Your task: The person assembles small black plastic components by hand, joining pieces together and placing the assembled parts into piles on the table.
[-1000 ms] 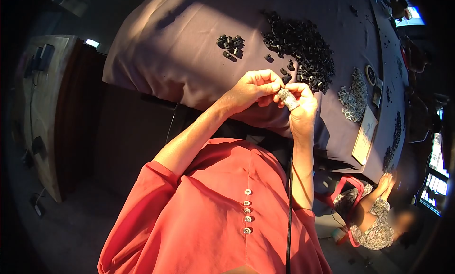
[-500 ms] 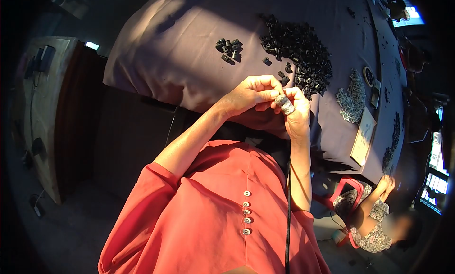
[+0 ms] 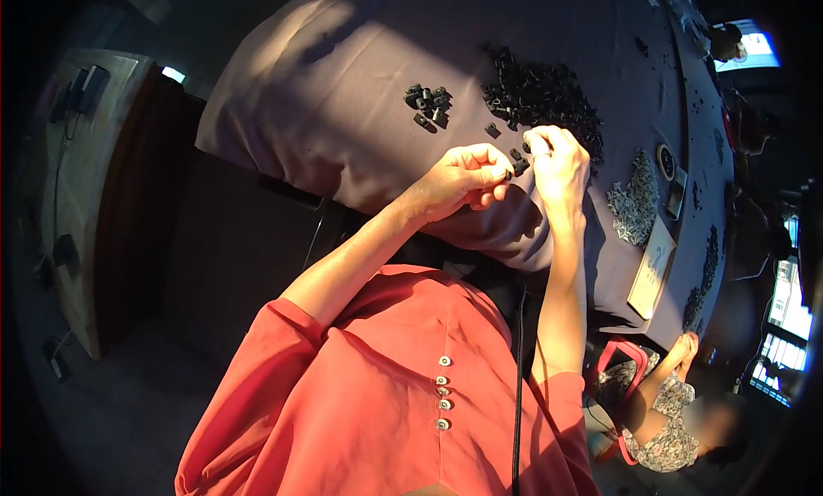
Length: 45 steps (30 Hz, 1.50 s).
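Note:
My left hand [image 3: 467,180] is closed in a pinch above the near edge of the cloth, with a small black part [image 3: 507,175] at its fingertips. My right hand [image 3: 561,166] has reached to the front of a large heap of small black parts [image 3: 544,93]. Its thumb and finger are pinched together at one loose black part [image 3: 526,146], partly hidden by the fingertips. Between the hands lie a couple more black parts [image 3: 519,163]. A smaller group of black parts [image 3: 429,106] sits farther left on the cloth.
A grey cloth [image 3: 360,93] covers the table. To the right are a pile of small pale pieces [image 3: 634,200], a roll of tape [image 3: 665,162] and a marked board [image 3: 651,269]. Another person [image 3: 664,419] sits by a pink chair [image 3: 619,359]. A wooden table [image 3: 94,187] stands left.
My hands have come apart. The right hand moved forward to the loose black parts and turned its back upward. The left hand stays in nearly the same place, still pinching.

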Each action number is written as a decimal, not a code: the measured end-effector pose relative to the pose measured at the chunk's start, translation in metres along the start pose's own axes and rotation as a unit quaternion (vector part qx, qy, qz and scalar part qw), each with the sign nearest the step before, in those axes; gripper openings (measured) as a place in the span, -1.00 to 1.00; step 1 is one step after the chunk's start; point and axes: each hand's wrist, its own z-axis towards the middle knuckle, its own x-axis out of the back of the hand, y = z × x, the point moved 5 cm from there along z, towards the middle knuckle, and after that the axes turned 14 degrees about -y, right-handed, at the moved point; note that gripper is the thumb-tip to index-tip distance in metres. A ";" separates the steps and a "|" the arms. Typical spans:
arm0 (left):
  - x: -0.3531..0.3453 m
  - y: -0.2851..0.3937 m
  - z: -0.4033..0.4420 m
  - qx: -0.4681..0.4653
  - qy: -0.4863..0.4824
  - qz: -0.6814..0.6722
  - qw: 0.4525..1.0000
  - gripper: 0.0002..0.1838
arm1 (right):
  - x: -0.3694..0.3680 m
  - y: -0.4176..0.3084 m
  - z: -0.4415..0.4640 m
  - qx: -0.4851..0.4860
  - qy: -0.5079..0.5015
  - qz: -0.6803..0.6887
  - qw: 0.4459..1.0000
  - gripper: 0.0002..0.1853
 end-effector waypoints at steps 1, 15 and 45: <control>0.001 -0.001 0.000 -0.002 -0.001 -0.002 1.000 -0.89 | -0.006 0.006 0.006 -0.007 -0.035 -0.009 0.999 -0.88; 0.004 -0.002 0.000 -0.014 0.004 -0.015 1.000 -0.90 | -0.017 0.008 0.022 -0.073 -0.144 -0.091 0.983 -0.86; 0.002 -0.003 0.002 -0.020 0.014 0.071 0.997 -0.90 | -0.027 -0.001 -0.065 -0.097 -0.039 0.492 0.865 -0.83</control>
